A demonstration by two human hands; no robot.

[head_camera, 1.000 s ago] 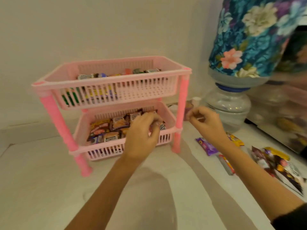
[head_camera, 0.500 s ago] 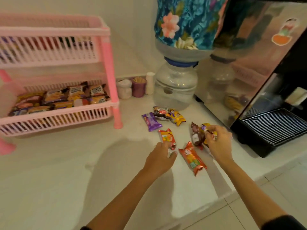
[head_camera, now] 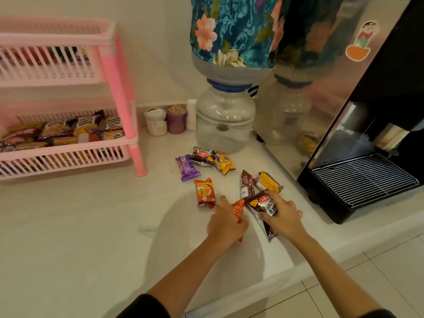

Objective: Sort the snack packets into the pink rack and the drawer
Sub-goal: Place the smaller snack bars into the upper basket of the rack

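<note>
Right hand (head_camera: 283,214) of mine grips brown salted peanuts packet (head_camera: 263,205), fingers curled round it, low over bench (head_camera: 80,226). Left hand (head_camera: 226,222) just left of it, fingers wrapped round orange packet (head_camera: 237,211). Both forearms reach forward from near edge. Half second ago left hand lay flat, orange packet untouched on bench. Loose packets (head_camera: 204,160) further off; pink rack (head_camera: 119,92) far left.
</note>
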